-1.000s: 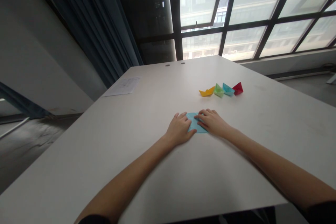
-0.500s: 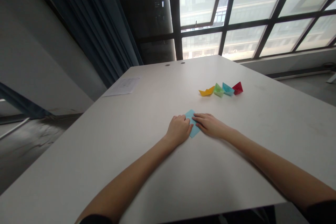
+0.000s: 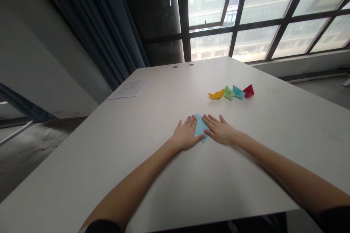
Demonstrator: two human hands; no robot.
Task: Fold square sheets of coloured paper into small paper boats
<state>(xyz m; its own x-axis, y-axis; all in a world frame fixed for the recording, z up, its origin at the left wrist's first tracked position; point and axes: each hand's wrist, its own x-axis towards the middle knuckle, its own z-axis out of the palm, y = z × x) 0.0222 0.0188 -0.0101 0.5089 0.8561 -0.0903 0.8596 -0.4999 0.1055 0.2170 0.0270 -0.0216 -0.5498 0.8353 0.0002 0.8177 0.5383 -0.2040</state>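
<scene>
Blue paper point(image 3: 200, 126) lies flat on the white counter point(image 3: 153, 109), between and partly beneath two hands. Left hand point(image 3: 186, 134): palm down, fingers outstretched and slightly spread, thumb reaching across the paper's near part. Right hand point(image 3: 221, 131): palm down, fingers extended over the right edge, little finger splayed outward. Beyond, left to right, stand yellow point(image 3: 216, 94), green point(image 3: 229, 94), blue point(image 3: 238, 92) and red paper boats point(image 3: 248, 91) in a close row.

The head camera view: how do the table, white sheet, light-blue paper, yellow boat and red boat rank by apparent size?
1. Table
2. White sheet
3. Light-blue paper, judged by its uncovered part
4. Yellow boat and red boat: too alike to rank
</scene>
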